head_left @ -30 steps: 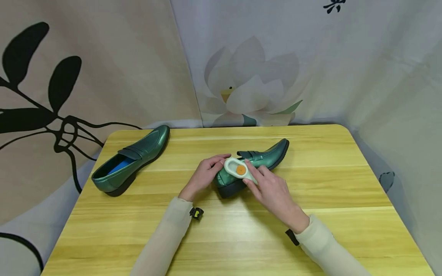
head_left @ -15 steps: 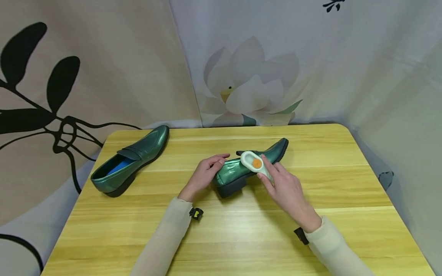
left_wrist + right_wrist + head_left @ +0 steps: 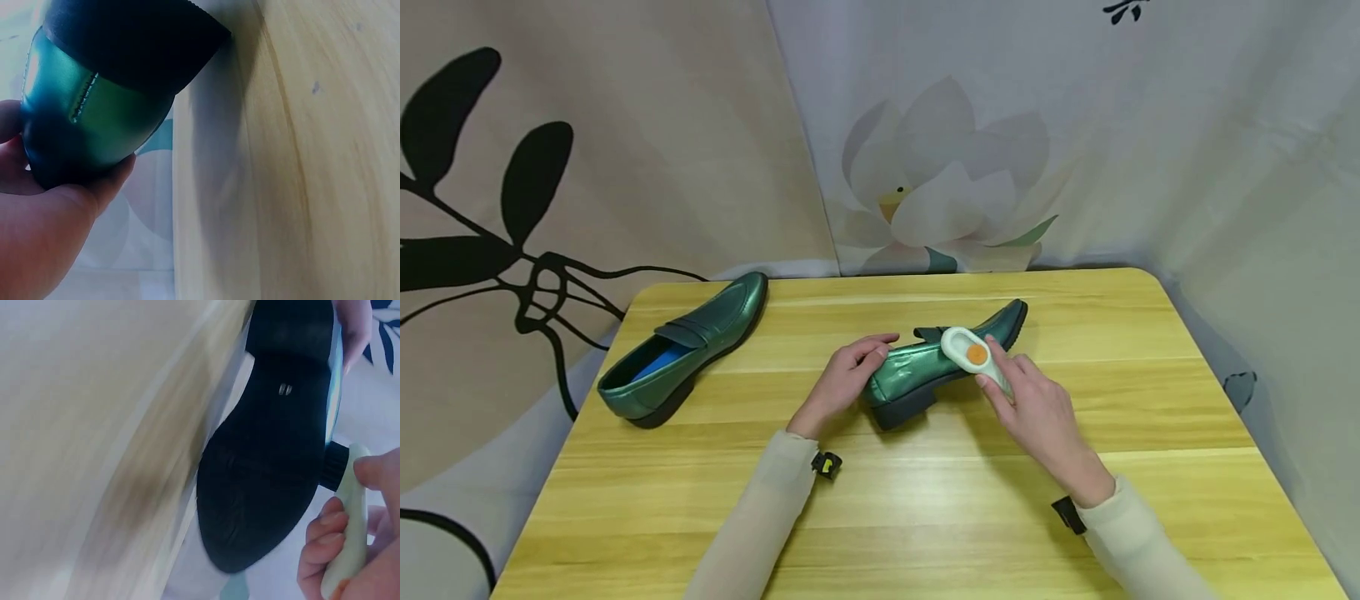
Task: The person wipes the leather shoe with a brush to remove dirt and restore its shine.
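My left hand (image 3: 841,379) grips a green loafer (image 3: 910,372) at its heel end, thumb and fingers around the collar in the left wrist view. The loafer is tipped on its side, its toe pointing to the back right. A pale mint brush (image 3: 957,345) with an orange disc is in my right hand (image 3: 1041,414), fingers curled around its handle. In the right wrist view, black bristles (image 3: 335,465) meet the shoe's upper beside the dark sole (image 3: 262,450). The loafer's opening is mostly hidden in the head view.
A matching green loafer (image 3: 700,342) with a blue insole stands upright at the left side of the wooden table (image 3: 880,517). Behind the table hangs a pale curtain (image 3: 662,150) with plant and flower prints.
The brush in my right hand has slid along the loafer's side from near the heel toward the toe. My left hand and the loafer have stayed almost still.
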`<state>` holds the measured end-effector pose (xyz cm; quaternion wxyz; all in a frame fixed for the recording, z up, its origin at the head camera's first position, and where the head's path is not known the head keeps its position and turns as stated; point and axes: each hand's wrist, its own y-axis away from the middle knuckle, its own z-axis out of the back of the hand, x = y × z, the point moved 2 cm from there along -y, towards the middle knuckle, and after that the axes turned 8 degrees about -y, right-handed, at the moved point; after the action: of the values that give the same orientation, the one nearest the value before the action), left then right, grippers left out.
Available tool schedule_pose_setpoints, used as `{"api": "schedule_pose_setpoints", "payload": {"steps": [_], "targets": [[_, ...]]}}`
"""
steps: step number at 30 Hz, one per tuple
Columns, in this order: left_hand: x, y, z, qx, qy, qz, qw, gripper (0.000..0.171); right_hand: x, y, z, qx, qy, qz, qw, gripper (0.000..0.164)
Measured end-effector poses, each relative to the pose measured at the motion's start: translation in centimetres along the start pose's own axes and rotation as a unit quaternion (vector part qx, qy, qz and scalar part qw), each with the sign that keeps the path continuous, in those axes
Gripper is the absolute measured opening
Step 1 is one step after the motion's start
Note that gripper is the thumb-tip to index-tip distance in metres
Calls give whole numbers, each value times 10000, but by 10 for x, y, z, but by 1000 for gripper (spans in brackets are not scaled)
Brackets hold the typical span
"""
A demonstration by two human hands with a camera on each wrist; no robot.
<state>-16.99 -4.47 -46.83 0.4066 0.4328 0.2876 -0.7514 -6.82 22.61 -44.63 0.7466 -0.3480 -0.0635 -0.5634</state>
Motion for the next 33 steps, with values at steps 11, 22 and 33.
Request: {"api": "schedule_pose_setpoints", "payload": {"steps": [11, 22, 33], "targets": [[0, 0, -1, 102, -70, -111, 9999, 34, -50, -4, 33, 163, -102, -1141, 9933, 54], [3, 0, -2, 64, -82, 4, 9999, 38, -104, -39, 49, 1071, -417, -1920, 9746, 66], [1, -1, -2, 185, -207, 13, 9996, 28, -107, -36, 59, 936, -705, -2360, 9647, 68]]}}
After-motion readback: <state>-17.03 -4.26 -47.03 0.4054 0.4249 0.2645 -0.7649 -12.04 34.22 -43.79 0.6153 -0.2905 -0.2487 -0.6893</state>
